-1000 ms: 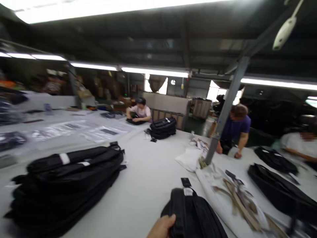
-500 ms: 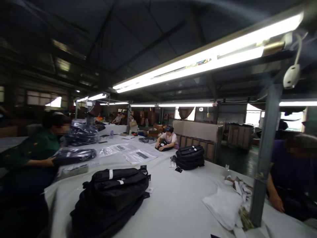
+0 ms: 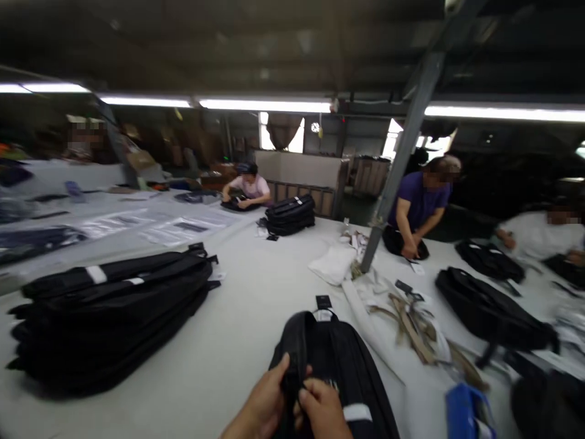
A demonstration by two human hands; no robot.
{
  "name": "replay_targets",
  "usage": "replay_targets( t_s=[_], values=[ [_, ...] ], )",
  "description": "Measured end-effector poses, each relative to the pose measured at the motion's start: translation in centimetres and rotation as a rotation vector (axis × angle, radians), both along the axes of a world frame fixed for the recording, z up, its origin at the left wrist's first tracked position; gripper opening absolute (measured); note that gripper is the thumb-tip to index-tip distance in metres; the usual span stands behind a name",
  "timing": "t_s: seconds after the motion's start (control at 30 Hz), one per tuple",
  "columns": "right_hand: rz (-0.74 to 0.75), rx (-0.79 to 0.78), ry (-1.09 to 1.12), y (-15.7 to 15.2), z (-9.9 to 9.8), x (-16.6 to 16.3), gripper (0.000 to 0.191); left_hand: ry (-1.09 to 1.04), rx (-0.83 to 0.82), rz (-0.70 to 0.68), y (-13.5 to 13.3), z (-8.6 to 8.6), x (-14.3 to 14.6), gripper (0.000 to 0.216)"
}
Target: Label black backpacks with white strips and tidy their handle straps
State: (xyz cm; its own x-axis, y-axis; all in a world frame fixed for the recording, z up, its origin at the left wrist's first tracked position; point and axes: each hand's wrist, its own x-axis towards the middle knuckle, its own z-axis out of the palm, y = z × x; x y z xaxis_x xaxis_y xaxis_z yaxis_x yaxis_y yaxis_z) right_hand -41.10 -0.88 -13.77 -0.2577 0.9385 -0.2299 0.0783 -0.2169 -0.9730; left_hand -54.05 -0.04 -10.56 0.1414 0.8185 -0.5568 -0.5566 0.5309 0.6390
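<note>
A black backpack (image 3: 340, 360) lies on the wide white table (image 3: 256, 292) right in front of me, a black hang tag (image 3: 322, 302) at its far end. My left hand (image 3: 262, 405) grips the backpack's near left side, fingers curled over the fabric. My right hand (image 3: 323, 410) pinches the same spot next to it, close to a white label (image 3: 356, 413). Both hands sit at the bottom edge of the view.
A tall stack of flat black backpacks (image 3: 109, 317) lies at left. A grey steel post (image 3: 397, 158) rises from the table, with paper strips and white cloth (image 3: 411, 317) at its foot. More black bags (image 3: 489, 311) lie at right. Several other people work around the table.
The view has dropped from the ceiling and far room back to the table. My right hand has joined my left on the backpack, which only the left touched a second ago.
</note>
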Motion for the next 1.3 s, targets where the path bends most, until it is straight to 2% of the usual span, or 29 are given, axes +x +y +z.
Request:
replay_targets(
  t_s=[0.1, 0.2, 0.33, 0.43, 0.53, 0.7, 0.87, 0.97, 1.07, 1.2, 1.3],
  values=[
    [-0.023, -0.09, 0.193, -0.7, 0.2, -0.5, 0.043, 0.004, -0.038, -0.05, 0.3, 1.1, -0.3, 0.044],
    [-0.085, -0.158, 0.248, -1.1, 0.9, -1.6, 0.044, 0.047, -0.027, -0.057, 0.5, 1.9, -0.9, 0.042],
    [-0.145, -0.139, 0.257, 0.0, 2.5, -2.6, 0.04, 0.072, 0.028, -0.108, 0.9, 1.9, -1.3, 0.046],
    [-0.072, -0.088, 0.288, 0.5, 3.2, -2.5, 0.039, 0.119, 0.024, -0.112, 1.8, 2.7, -2.1, 0.046],
    [-0.002, -0.107, 0.3, -0.5, 2.6, -2.3, 0.036, 0.147, 0.021, -0.082, 3.3, 4.3, -3.0, 0.04],
    [-0.01, -0.178, 0.211, -2.2, 1.1, -2.0, 0.031, 0.116, 0.051, -0.062, 5.5, 6.0, -3.9, 0.041],
    [-0.036, -0.208, 0.228, -1.2, 1.9, -2.7, 0.042, 0.116, 0.063, -0.045, 6.2, 5.7, -3.6, 0.045],
    [-0.121, -0.2, 0.247, 0.2, 3.0, -3.6, 0.048, 0.123, 0.072, -0.037, 5.9, 5.2, -3.0, 0.045],
    [-0.193, -0.18, 0.258, 1.7, 4.2, -4.4, 0.045, 0.133, 0.055, -0.073, 5.5, 4.7, -2.7, 0.049],
    [-0.174, -0.069, 0.305, 2.7, 5.5, -4.5, 0.042, 0.116, 0.023, -0.135, 5.6, 4.3, -3.2, 0.055],
    [-0.133, -0.091, 0.278, 2.0, 5.3, -4.1, 0.046, 0.108, 0.048, -0.078, 6.3, 4.4, -4.0, 0.048]
  ],
)
